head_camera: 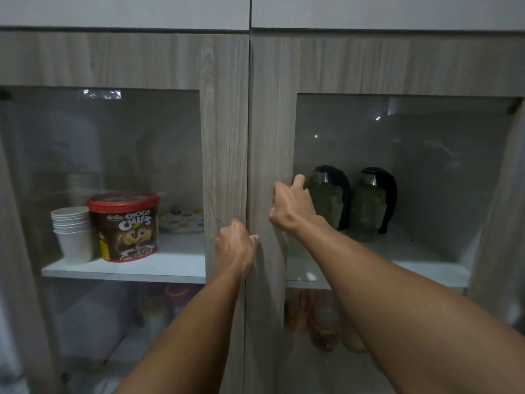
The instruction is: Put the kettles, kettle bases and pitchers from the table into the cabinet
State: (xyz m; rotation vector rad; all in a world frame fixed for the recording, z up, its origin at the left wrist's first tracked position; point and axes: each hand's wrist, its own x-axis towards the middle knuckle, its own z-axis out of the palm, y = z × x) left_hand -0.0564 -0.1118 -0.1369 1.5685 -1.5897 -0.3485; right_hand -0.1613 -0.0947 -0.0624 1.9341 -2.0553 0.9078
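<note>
Both bare forearms reach forward and up from the near edge, converging toward the middle. The left hand (235, 245) is lower and nearer, fingers curled into a loose fist, its grip closed with knuckles facing away. The right hand (292, 204) sits higher and just to the right, fingers hooked forward, thumb raised, wrist bent slightly.

Two green pitchers (349, 206) (black-handled), upright, side by side, inside cabinet (272, 109)

Two pitchers (329, 200) (372, 203), one cereal tub (125, 226), one cup stack (72, 234), one dotted plate (183, 221), two doors (224, 137) (272, 132).
</note>
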